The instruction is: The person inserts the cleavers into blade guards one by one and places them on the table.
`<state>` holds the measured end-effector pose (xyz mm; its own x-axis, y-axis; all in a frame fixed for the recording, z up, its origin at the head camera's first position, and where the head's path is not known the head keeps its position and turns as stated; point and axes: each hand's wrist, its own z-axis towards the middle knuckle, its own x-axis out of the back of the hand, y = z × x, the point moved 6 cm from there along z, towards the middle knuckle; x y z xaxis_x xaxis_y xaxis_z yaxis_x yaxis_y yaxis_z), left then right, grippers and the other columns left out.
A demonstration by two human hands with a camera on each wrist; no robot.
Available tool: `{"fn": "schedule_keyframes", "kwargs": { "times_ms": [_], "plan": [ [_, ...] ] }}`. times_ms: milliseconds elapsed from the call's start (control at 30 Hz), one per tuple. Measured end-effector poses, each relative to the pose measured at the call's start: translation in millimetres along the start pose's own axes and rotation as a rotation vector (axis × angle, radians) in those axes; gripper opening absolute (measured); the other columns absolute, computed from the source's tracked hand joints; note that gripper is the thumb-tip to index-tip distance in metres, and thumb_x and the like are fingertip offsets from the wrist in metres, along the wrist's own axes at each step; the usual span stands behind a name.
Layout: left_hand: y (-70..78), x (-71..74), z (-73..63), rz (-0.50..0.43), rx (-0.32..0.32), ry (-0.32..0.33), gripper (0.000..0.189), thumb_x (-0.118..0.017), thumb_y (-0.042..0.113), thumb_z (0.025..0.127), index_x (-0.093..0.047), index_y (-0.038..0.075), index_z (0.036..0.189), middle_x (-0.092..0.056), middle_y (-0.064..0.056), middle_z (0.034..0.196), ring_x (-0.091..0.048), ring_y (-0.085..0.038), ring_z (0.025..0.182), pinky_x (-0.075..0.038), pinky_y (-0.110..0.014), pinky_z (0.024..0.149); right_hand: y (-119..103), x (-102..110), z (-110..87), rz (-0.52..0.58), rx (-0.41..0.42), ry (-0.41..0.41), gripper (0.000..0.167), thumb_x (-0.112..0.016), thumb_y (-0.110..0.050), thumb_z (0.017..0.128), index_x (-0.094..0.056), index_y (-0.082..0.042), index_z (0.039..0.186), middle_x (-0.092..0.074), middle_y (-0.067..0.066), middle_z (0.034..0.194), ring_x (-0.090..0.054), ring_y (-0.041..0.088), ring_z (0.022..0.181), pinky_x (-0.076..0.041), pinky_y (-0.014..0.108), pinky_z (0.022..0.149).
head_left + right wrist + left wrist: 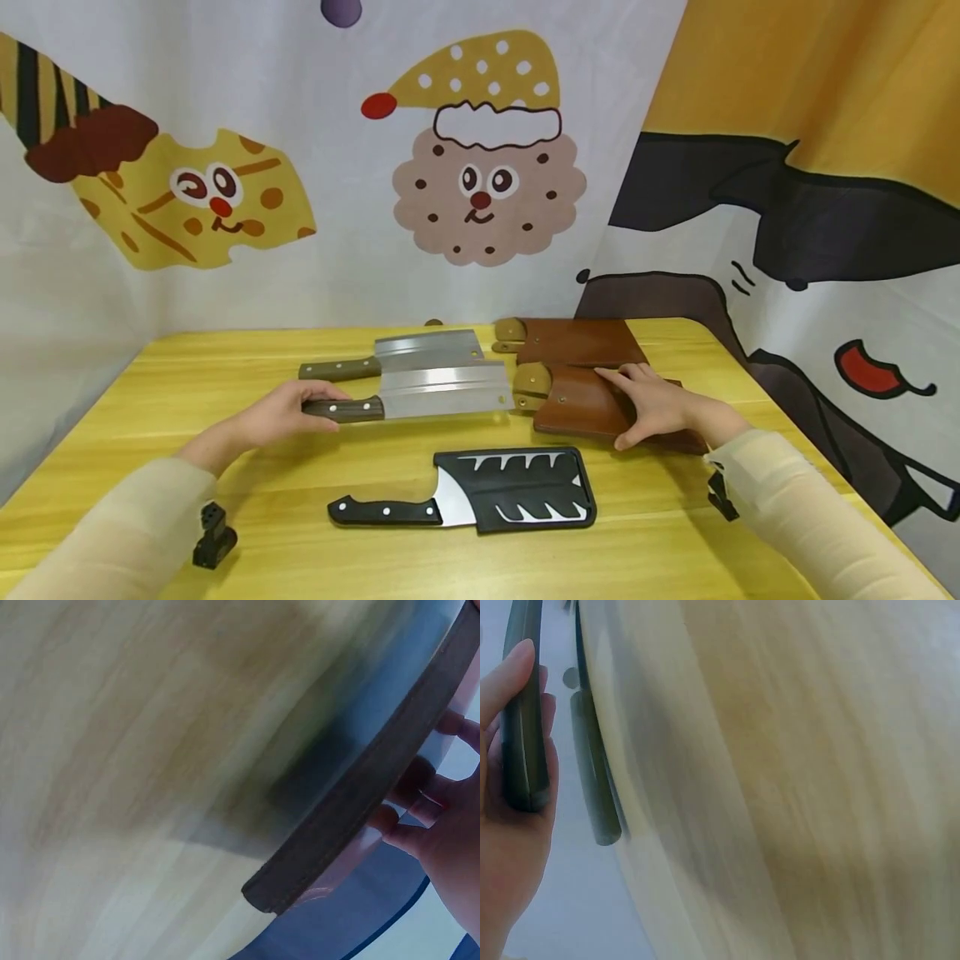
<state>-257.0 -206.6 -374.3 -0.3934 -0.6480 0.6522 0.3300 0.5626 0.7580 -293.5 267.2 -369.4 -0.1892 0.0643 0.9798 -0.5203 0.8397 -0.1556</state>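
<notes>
My left hand [288,410] grips the dark wooden handle [526,735] of a cleaver, thumb on one side and fingers round the other. Its wide steel blade [442,387] points right, with the tip close to the mouth of a brown leather sheath [577,400]. My right hand [660,404] holds that sheath from above, spanning it with the thumb at the near edge and the fingers toward the far edge. In the right wrist view, the fingertips [384,817] touch the sheath's face, and its thick dark edge [352,795] stands above the tabletop.
Behind lie a second cleaver [427,343] with an olive handle and another brown sheath [581,340] with a tan strap. In front, a black-handled cleaver [386,512] sits in a black and white plastic cover [525,490]. The yellow wooden table [285,550] meets a printed curtain [337,283].
</notes>
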Motion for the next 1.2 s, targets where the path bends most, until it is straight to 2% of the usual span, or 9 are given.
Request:
{"fn": "schedule_keyframes", "kwargs": {
  "times_ms": [433,600,833,1200],
  "plan": [
    [12.7,-1.0,3.7,0.025,-0.017,-0.016,0.039,-0.072,0.017,0.081,-0.062,0.0,0.115,-0.069,-0.009,0.102,-0.056,0.0,0.078,-0.047,-0.021,0.069,-17,6,-3.1,0.028,0.045,-0.008,0.113,-0.08,-0.056,0.057,-0.031,-0.005,0.144,-0.041,0.022,0.127,-0.039,0.036,0.111,-0.044,0.056,0.081],
    [16.1,-3.5,3.6,0.005,-0.03,-0.033,0.035,-0.071,0.013,0.081,-0.063,0.0,0.113,-0.069,-0.009,0.098,-0.055,-0.001,0.075,-0.047,-0.021,0.067,-21,5,-3.5,0.023,0.058,-0.002,0.113,-0.079,-0.058,0.056,-0.032,-0.007,0.145,-0.042,0.021,0.127,-0.039,0.033,0.11,-0.045,0.054,0.081],
    [19.0,-4.8,3.4,0.006,-0.032,-0.032,0.035,-0.072,0.013,0.081,-0.063,0.001,0.112,-0.068,-0.008,0.097,-0.053,-0.002,0.073,-0.046,-0.021,0.064,-25,5,-2.7,0.033,0.053,-0.012,0.113,-0.079,-0.058,0.058,-0.029,-0.008,0.146,-0.038,0.022,0.133,-0.038,0.037,0.118,-0.044,0.057,0.085],
    [22.0,-8.9,4.7,-0.031,-0.026,-0.052,0.038,-0.071,0.014,0.081,-0.062,-0.001,0.114,-0.069,-0.01,0.097,-0.055,-0.002,0.074,-0.047,-0.022,0.065,-36,9,2.8,0.031,0.075,-0.014,0.112,-0.079,-0.056,0.059,-0.029,-0.007,0.146,-0.04,0.021,0.13,-0.037,0.035,0.116,-0.043,0.057,0.085]
  ]
}}
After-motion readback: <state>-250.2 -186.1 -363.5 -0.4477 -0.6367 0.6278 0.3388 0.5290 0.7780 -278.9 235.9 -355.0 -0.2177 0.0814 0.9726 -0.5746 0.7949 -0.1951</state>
